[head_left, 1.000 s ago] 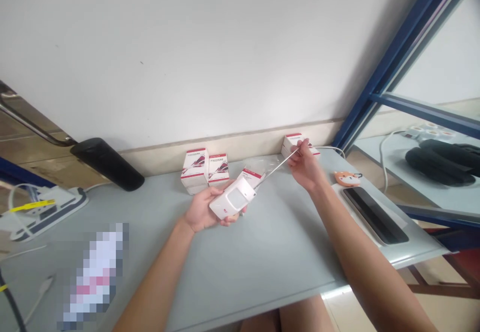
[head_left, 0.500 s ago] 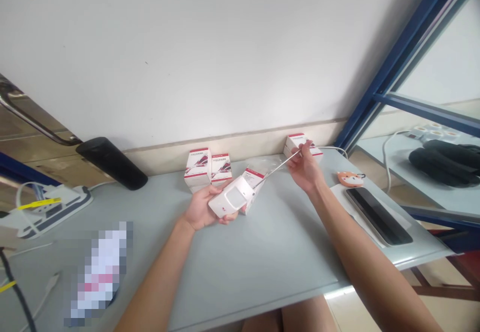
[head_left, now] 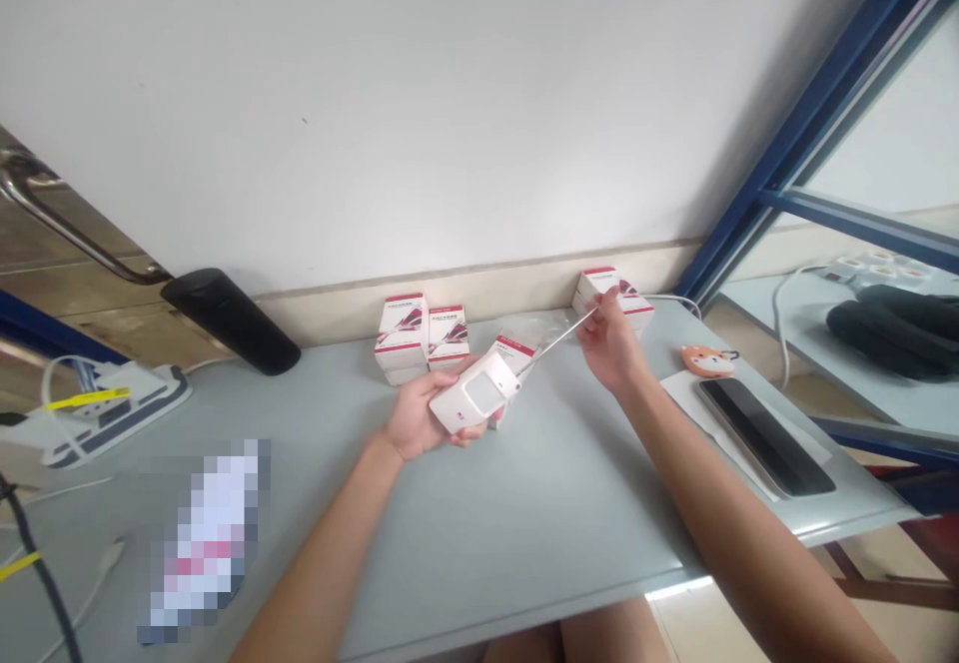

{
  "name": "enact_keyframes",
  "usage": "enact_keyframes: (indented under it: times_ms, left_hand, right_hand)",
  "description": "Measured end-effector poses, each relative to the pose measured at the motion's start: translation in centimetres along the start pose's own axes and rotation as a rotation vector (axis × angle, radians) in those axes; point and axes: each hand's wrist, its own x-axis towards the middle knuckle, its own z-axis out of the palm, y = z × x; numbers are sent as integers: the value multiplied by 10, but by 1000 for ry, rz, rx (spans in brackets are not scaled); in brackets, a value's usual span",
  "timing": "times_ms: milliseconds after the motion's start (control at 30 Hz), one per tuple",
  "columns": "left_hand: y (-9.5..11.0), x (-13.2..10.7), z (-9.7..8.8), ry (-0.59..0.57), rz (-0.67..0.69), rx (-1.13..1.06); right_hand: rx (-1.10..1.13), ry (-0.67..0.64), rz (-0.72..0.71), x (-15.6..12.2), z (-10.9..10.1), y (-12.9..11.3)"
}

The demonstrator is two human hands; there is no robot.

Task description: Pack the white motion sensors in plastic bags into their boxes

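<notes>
At the far left of the grey table [head_left: 524,533] a white power strip [head_left: 112,411] is lying, and a black cylinder [head_left: 229,322] is leaning at the wall. Near the centre, the left hand [head_left: 416,421] is cupping a white sensor unit [head_left: 476,395] just above the tabletop, its fingers curled around the underside and the thumb pressing along the near edge. A thin metal rod [head_left: 558,335] is extending from the unit's upper end, slanting up to the right. The right hand [head_left: 610,343] is pinching the rod's tip between thumb and forefinger, the other fingers loosely bent. Two red-and-white boxes [head_left: 421,335] are standing behind the left hand, a third box [head_left: 516,351] is lying just behind the unit, and a fourth box [head_left: 610,289] is sitting at the wall behind the right hand; all are closed, so their contents cannot be told. Farther right, an orange fox-shaped charm [head_left: 708,358] and a dark phone [head_left: 764,433] are lying near the table's edge.
</notes>
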Motion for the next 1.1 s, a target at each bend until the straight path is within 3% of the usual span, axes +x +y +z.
enact_keyframes:
  times_ms: [400, 633, 700, 800, 900, 1000, 1100]
  left_hand:
    - [-4, 6, 10, 42, 48, -87]
    - [-6, 9, 14, 58, 120, -78]
    - [-3, 8, 15, 81, 127, -102]
    - [3, 6, 18, 128, 161, -177]
    - [6, 5, 18, 156, 196, -238]
    - [6, 6, 18, 175, 223, -270]
    - [5, 8, 19, 205, 237, -291]
  right_hand:
    - [-144, -194, 47, -49, 35, 25]
    - [-330, -387, 95, -69, 38, 55]
    - [-451, -421, 8, -66, 35, 53]
    - [-845, -435, -356, -54, 28, 41]
    - [-1340, -366, -676, -37, 14, 33]
    - [-1611, -306, -761, -20, -3, 35]
    - [-1687, -240, -756, -9, -15, 38]
